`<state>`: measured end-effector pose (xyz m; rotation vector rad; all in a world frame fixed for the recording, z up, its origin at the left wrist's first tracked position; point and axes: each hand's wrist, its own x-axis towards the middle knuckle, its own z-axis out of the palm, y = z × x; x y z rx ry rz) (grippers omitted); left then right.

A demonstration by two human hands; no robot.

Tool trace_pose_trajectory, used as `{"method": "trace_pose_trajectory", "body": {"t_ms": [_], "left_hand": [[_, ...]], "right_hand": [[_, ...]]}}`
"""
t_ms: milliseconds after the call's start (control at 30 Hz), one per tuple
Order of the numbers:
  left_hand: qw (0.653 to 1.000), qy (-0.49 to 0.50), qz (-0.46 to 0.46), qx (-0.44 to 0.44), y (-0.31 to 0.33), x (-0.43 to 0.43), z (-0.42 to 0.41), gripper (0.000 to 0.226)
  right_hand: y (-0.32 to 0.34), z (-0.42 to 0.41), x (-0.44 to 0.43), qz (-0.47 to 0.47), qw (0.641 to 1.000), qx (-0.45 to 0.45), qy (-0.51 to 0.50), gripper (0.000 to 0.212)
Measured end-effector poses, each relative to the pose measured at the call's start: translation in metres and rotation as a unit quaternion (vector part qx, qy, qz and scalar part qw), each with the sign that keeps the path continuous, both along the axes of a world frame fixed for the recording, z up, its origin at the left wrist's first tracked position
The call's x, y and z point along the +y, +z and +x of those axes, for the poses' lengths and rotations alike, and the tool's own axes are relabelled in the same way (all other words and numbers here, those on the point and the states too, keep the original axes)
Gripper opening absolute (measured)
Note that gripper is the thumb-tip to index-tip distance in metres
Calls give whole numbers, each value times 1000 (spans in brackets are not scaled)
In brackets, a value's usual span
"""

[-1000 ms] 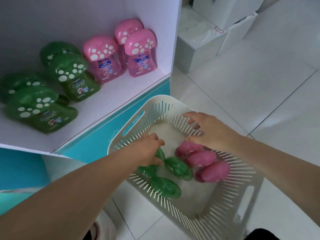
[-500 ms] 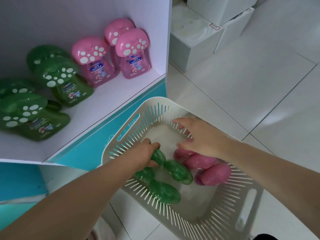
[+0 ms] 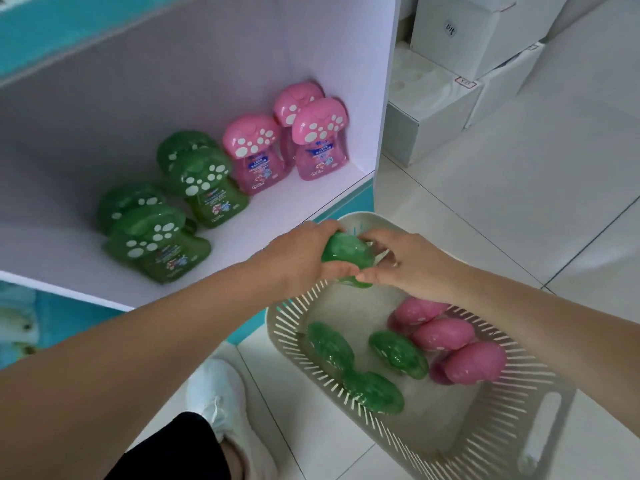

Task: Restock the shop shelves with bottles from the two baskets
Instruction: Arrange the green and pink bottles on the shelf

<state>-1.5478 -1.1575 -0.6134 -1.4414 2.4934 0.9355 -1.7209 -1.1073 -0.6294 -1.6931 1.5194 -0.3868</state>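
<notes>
A green bottle (image 3: 348,255) is lifted above the far end of the white slotted basket (image 3: 485,441). My left hand (image 3: 298,258) grips it from the left, and my right hand (image 3: 412,265) holds its right side. In the basket lie three green bottles (image 3: 398,353) and three pink bottles (image 3: 443,336). On the white shelf (image 3: 277,206) stand several green bottles (image 3: 204,181) with paw-print caps on the left and three pink ones (image 3: 317,140) on the right.
The basket sits on the tiled floor (image 3: 519,209) by the shelf's right corner. White cartons (image 3: 460,67) are stacked behind. My white shoe (image 3: 221,396) is on the floor left of the basket. A teal panel (image 3: 360,202) edges the shelf front.
My left hand has lifted a green bottle out of the basket towards the shelf. My right hand left the pink bottles and came up to hold the same bottle.
</notes>
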Motion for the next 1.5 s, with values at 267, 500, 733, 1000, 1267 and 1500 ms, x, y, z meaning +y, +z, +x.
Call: {"method": "trace_pose_trajectory", "body": {"t_ms": [267, 500, 733, 1000, 1267, 1500], "left_hand": [[992, 121, 13, 32, 55, -5, 54, 65], [986, 130, -94, -33, 85, -9, 88, 62], [969, 201, -106, -100, 71, -12, 117, 65], [947, 222, -151, -175, 41, -5, 137, 63], [930, 227, -156, -245, 20, -6, 149, 62], [937, 240, -145, -207, 18, -7, 148, 56]], "right_hand": [[39, 39, -33, -21, 997, -76, 13, 29], [54, 89, -52, -48, 994, -101, 3, 24], [46, 141, -66, -13, 989, -145, 1, 35], [21, 176, -70, 89, 968, -233, -11, 55], [9, 184, -67, 161, 954, -254, 10, 67], [7, 164, -65, 154, 963, -220, -18, 66]]}}
